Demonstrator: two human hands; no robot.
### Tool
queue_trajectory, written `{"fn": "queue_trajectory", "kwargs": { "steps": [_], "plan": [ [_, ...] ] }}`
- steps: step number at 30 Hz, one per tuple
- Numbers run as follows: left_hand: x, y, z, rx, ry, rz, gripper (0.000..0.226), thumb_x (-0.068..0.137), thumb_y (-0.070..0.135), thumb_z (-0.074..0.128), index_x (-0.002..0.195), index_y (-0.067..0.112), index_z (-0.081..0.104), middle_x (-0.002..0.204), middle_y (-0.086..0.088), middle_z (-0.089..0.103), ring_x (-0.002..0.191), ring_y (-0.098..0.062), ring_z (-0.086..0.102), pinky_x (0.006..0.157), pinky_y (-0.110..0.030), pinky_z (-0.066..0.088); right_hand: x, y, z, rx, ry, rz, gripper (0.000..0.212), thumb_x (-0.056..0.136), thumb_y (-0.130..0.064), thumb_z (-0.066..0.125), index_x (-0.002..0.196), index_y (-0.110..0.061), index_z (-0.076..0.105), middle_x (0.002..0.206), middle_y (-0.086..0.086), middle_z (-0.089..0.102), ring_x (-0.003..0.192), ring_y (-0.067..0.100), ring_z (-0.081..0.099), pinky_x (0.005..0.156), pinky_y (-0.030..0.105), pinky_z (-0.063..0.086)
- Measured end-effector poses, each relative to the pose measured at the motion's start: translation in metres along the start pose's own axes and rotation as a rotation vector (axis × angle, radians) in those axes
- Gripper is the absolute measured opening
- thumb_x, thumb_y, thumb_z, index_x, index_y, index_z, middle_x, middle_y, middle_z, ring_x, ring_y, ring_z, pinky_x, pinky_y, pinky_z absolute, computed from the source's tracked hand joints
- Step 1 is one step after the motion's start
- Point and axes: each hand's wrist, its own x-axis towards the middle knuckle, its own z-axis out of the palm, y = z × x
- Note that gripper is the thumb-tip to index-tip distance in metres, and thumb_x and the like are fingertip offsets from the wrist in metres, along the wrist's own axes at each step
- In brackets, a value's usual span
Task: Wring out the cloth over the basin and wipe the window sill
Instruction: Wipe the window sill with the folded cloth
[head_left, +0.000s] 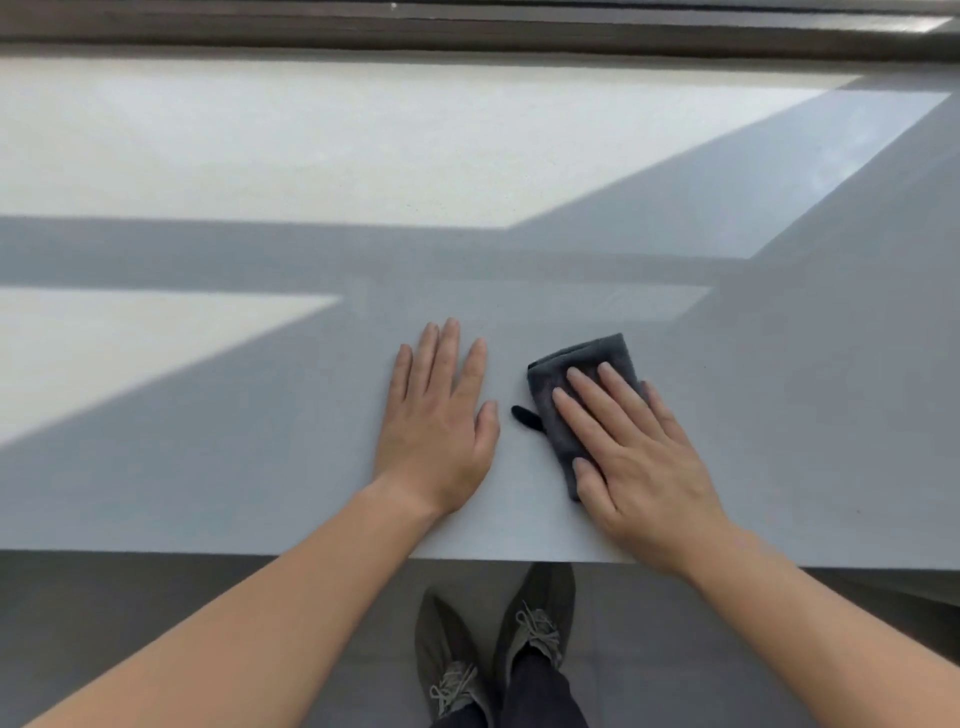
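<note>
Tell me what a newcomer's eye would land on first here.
First the right hand, pressed flat on a folded dark grey cloth near the sill's front edge. Next the left hand, palm down on the bare grey window sill beside it, then bright sun patches across the sill's far side.

Both hands flat on a grey window sill (208, 493), the right one pressing a dark cloth.

The right hand (639, 457) lies palm down with fingers spread over a folded dark grey cloth (587, 364), which sticks out past the fingertips towards the window; a small black tab (525, 415) pokes out from the cloth's left edge. The left hand (441, 415) rests open and flat on the bare sill just beside the cloth, not touching it. Bright patches of sunlight cross the sill at the left and far side — the hands sit in shade. A dark window frame (467, 31) runs along the top. Below the sill's near edge — a pair of dark laced shoes (493, 639) on a grey floor (156, 597).
</note>
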Motion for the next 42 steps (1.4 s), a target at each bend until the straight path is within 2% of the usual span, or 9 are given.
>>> {"fn": "queue_trajectory", "kwargs": {
  "steps": [5, 9, 13, 17, 20, 27, 34, 39, 42],
  "plan": [
    [-0.001, 0.004, -0.001, -0.059, -0.021, -0.01, 0.071, 0.092, 0.048, 0.009, 0.157, 0.019, 0.014, 0.166, -0.007, -0.003, 0.152, -0.02, -0.011, 0.121, -0.04, -0.012, 0.005, -0.003, -0.001, 0.066, 0.092, 0.495, 0.071, 0.091, -0.043, 0.025, 0.158, -0.021, 0.023, 0.167, 0.001, 0.015, 0.154, 0.022, 0.007, 0.124, 0.05, 0.006],
    [-0.001, 0.006, -0.003, -0.147, 0.002, -0.006, 0.072, 0.092, 0.049, 0.006, 0.155, 0.019, 0.022, 0.166, -0.007, 0.002, 0.152, -0.018, -0.007, 0.121, -0.037, -0.013, -0.031, -0.078, 0.013, 0.057, 0.062, 0.167, 0.067, 0.093, -0.041, 0.037, 0.156, -0.021, 0.03, 0.166, 0.003, 0.022, 0.154, 0.026, 0.01, 0.121, 0.055, 0.017],
    [-0.002, 0.005, -0.002, -0.127, -0.01, 0.006, 0.074, 0.091, 0.052, 0.004, 0.156, 0.021, 0.02, 0.166, -0.006, 0.001, 0.152, -0.017, -0.008, 0.121, -0.036, -0.013, -0.044, -0.044, 0.015, 0.034, 0.031, 0.023, 0.062, 0.096, -0.041, 0.037, 0.155, -0.022, 0.033, 0.165, -0.001, 0.024, 0.154, 0.022, 0.012, 0.122, 0.052, 0.018],
    [-0.001, 0.007, 0.0, -0.059, -0.042, -0.014, 0.078, 0.088, 0.056, 0.003, 0.157, 0.022, 0.013, 0.166, -0.006, -0.005, 0.152, -0.018, -0.012, 0.121, -0.038, -0.013, -0.045, 0.02, 0.003, 0.08, 0.066, 0.414, 0.067, 0.094, -0.045, 0.024, 0.157, -0.023, 0.024, 0.167, -0.002, 0.015, 0.154, 0.019, 0.006, 0.125, 0.046, 0.006],
    [0.002, 0.01, 0.0, -0.047, -0.056, -0.035, 0.08, 0.086, 0.057, 0.004, 0.157, 0.021, 0.014, 0.166, -0.007, -0.004, 0.152, -0.02, -0.012, 0.121, -0.041, -0.013, -0.037, -0.008, 0.005, 0.07, 0.111, 0.586, 0.069, 0.094, -0.045, 0.02, 0.159, -0.021, 0.019, 0.167, -0.001, 0.011, 0.154, 0.021, 0.002, 0.124, 0.048, 0.004],
    [0.002, 0.01, -0.003, -0.09, -0.049, -0.051, 0.072, 0.092, 0.052, 0.017, 0.156, 0.02, 0.019, 0.166, -0.006, -0.001, 0.152, -0.018, -0.011, 0.12, -0.038, -0.013, -0.067, -0.003, 0.011, 0.055, 0.026, 0.089, 0.064, 0.094, -0.041, 0.037, 0.155, -0.023, 0.033, 0.165, -0.001, 0.024, 0.154, 0.022, 0.012, 0.122, 0.052, 0.017],
    [0.013, 0.03, -0.013, -0.175, 0.005, -0.049, 0.067, 0.093, 0.048, 0.022, 0.152, 0.017, 0.03, 0.165, -0.008, 0.008, 0.152, -0.018, -0.002, 0.122, -0.039, -0.007, 0.006, 0.061, -0.011, 0.101, 0.078, 0.645, 0.071, 0.093, -0.049, 0.015, 0.16, -0.026, 0.01, 0.168, -0.006, 0.003, 0.154, 0.016, -0.006, 0.124, 0.047, -0.003],
    [0.045, 0.065, -0.012, -0.304, 0.085, -0.044, 0.06, 0.096, 0.042, 0.027, 0.149, 0.016, 0.036, 0.163, -0.007, 0.019, 0.151, -0.018, 0.008, 0.123, -0.037, -0.003, -0.004, 0.021, 0.001, 0.05, 0.056, 0.139, 0.064, 0.096, -0.046, 0.031, 0.157, -0.025, 0.028, 0.166, -0.001, 0.02, 0.154, 0.023, 0.01, 0.123, 0.052, 0.012],
    [0.06, 0.079, -0.007, -0.292, 0.079, -0.034, 0.059, 0.096, 0.042, 0.026, 0.149, 0.017, 0.035, 0.164, -0.007, 0.018, 0.151, -0.018, 0.007, 0.122, -0.036, -0.005, 0.003, 0.072, -0.007, 0.04, 0.027, 0.102, 0.063, 0.096, -0.046, 0.026, 0.157, -0.027, 0.027, 0.166, -0.004, 0.02, 0.154, 0.02, 0.01, 0.124, 0.049, 0.009]
  ]
}}
